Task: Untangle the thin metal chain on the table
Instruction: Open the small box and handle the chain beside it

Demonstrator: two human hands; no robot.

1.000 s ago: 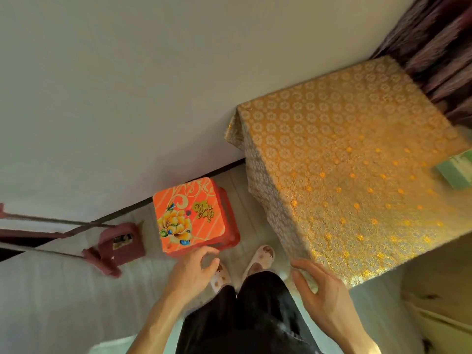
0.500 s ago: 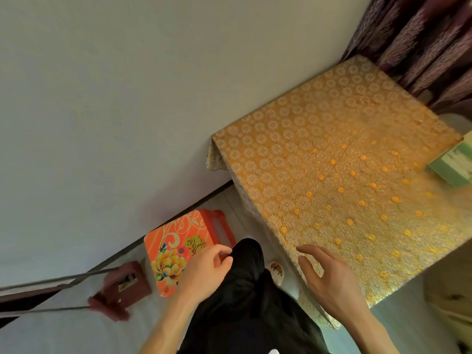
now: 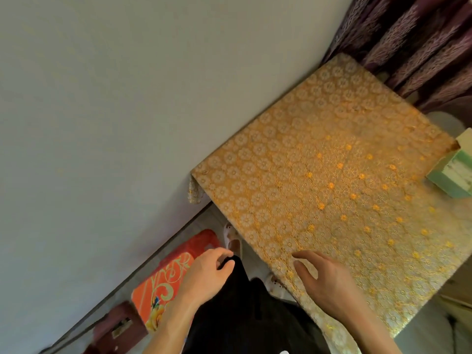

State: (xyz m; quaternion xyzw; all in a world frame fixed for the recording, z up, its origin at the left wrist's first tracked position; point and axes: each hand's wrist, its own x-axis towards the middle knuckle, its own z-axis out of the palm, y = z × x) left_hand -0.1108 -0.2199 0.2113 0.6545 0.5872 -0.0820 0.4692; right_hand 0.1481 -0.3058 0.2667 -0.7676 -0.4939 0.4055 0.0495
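Note:
A table (image 3: 332, 159) under a gold and orange flowered cloth fills the right half of the view. No thin metal chain shows on it. My right hand (image 3: 329, 279) hovers over the table's near corner with its fingers spread and nothing in it. My left hand (image 3: 207, 272) is lower left, above my black-trousered knee, thumb and fingers loosely curled, with nothing visible in it.
A green and white box (image 3: 452, 175) sits at the table's right edge. An orange flowered stool (image 3: 168, 277) stands on the floor by the white wall (image 3: 127, 98), with a dark red object (image 3: 115, 325) beside it. Purple curtains (image 3: 413, 37) hang behind the table. Slippered feet (image 3: 233, 241) show under the table edge.
The view has swung nearer to the table, which now looks larger. My right hand has come over the table's near corner. My left hand has stayed by my knee.

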